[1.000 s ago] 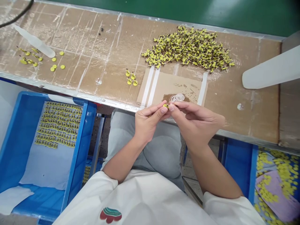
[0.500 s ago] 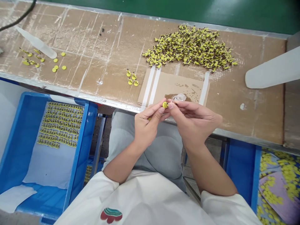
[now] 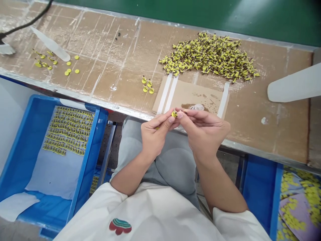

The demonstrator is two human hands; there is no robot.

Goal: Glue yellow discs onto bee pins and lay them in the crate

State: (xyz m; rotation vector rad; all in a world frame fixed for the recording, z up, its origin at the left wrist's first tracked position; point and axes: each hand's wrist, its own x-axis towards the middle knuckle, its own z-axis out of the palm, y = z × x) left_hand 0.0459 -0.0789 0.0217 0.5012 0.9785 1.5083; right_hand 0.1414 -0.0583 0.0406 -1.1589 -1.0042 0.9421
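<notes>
My left hand (image 3: 156, 132) pinches a small round yellow base (image 3: 174, 114) between thumb and forefinger, just over the table's front edge. Another bit of yellow shows under its curled fingers. Close against it, my right hand (image 3: 204, 129) is closed on a small dark-and-yellow figurine (image 3: 181, 113), mostly hidden by the fingertips; the figurine touches the base. Behind the hands lies a taped cardboard sheet (image 3: 187, 90) with a wet, clear blob (image 3: 197, 107) on it. To the left of this sheet stand several finished-looking figurines on yellow bases (image 3: 147, 85).
A heap of yellow-and-dark figurines (image 3: 208, 57) lies at the back. Loose yellow bases (image 3: 77, 57) and a white tapered piece (image 3: 51, 43) are at left. A blue crate (image 3: 94, 147) holds rows of figurines; another crate (image 3: 276, 194) at right holds yellow bases.
The camera view has shifted, so the table things appear slightly farther right. Both hands stay together, holding the same small pieces, with the fingers turned a little.
</notes>
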